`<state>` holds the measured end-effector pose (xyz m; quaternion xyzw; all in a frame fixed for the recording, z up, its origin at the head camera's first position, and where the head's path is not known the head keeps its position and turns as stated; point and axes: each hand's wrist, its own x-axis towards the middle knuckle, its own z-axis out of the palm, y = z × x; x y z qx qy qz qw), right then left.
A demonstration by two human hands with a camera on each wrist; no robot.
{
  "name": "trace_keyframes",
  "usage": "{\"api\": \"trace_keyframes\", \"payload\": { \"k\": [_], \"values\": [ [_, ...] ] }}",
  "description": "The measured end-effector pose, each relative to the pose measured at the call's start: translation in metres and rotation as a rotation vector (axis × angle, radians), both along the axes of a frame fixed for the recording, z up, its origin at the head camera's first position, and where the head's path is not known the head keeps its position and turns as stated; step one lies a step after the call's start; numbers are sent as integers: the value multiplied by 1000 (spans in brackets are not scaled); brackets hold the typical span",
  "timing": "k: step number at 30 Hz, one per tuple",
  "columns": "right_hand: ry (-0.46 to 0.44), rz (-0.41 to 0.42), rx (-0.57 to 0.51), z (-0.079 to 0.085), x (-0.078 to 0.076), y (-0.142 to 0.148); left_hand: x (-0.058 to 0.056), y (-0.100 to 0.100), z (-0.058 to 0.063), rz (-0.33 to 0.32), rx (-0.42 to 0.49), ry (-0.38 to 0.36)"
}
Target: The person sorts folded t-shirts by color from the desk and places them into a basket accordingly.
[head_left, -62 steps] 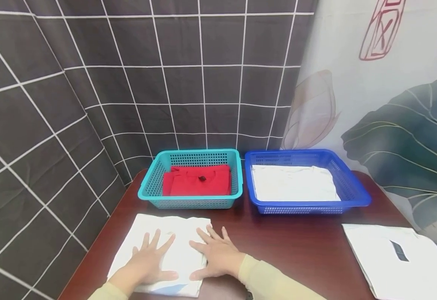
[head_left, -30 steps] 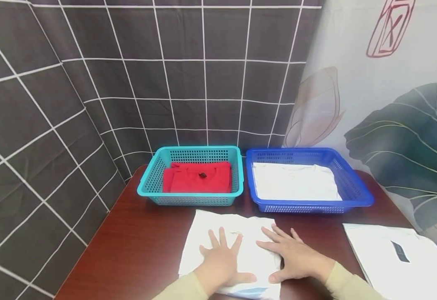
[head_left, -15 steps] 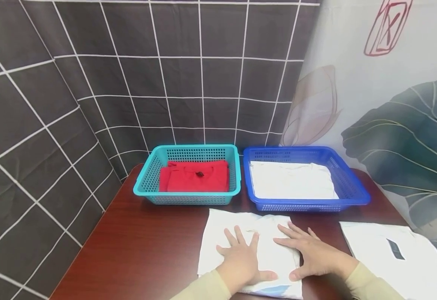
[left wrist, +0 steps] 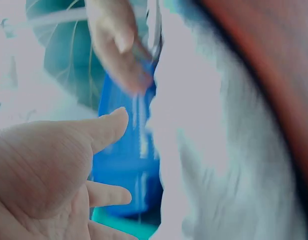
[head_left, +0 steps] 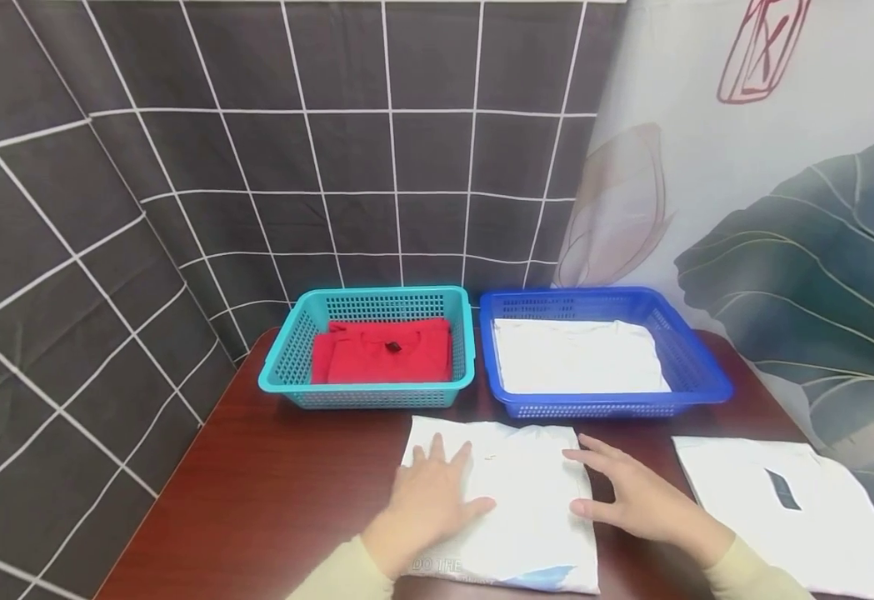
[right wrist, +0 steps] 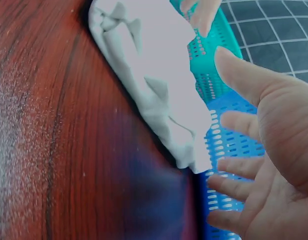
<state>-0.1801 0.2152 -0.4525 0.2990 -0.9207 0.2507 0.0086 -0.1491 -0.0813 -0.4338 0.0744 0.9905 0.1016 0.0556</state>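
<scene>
A folded white T-shirt [head_left: 530, 508] lies on the table in front of me, with pale lettering and a blue patch of print along its near edge. Over its left part is my left hand [head_left: 429, 496], fingers spread and straight. My right hand [head_left: 635, 500] is at the shirt's right edge, its fingers extended toward the fabric and loosely bent. From the right wrist view, that hand [right wrist: 283, 145] has a gap between its fingertips and the white shirt [right wrist: 154, 85]. In the left wrist view the left palm and thumb [left wrist: 111, 130] are apart from the cloth.
A teal basket [head_left: 369, 397] with folded red clothing [head_left: 387, 358] stands at the back. Beside it is a blue basket [head_left: 601, 408] holding folded white clothing [head_left: 579, 358]. Another folded white garment [head_left: 811, 517] with a dark label lies at the right on the brown table [head_left: 272, 492].
The white T-shirt has slid rightward across the table under both hands, from the left side to the middle. In the last half second, the left hand has shifted left over it and the right hand has loosened.
</scene>
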Motion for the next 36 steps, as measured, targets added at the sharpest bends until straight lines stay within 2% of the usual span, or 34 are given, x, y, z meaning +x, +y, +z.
{"api": "trace_keyframes", "payload": {
  "k": [4, 7, 11, 14, 19, 23, 26, 30, 33, 36],
  "values": [
    [8, -71, -20, 4, 1, 4, -5, -30, 8, 72, 29, 5],
    [-31, -106, -32, 5, 1, 5, -6, -50, 9, 96, 74, 1],
    [-133, -156, -57, 7, 3, 5, -4, -68, 4, 79, 142, -17],
    [-208, -182, -65, 6, 4, 3, -3, -75, -2, 38, 202, -35],
    [-303, -179, -107, 0, 5, -3, -3, -78, -11, -30, 336, -38],
    [-427, -184, -234, -3, 4, -10, -4, -74, -18, -38, 454, -39],
    [-568, -206, -356, -5, 1, -14, -6, -70, -24, 4, 548, -66],
    [-735, -203, -498, -11, -5, -18, -10, -68, -27, 96, 752, -160],
    [-794, -177, -560, -16, -8, -21, -13, -68, -28, 138, 924, -257],
    [-765, -187, -558, -20, -8, -26, -15, -68, -30, 135, 1015, -326]
  ]
}}
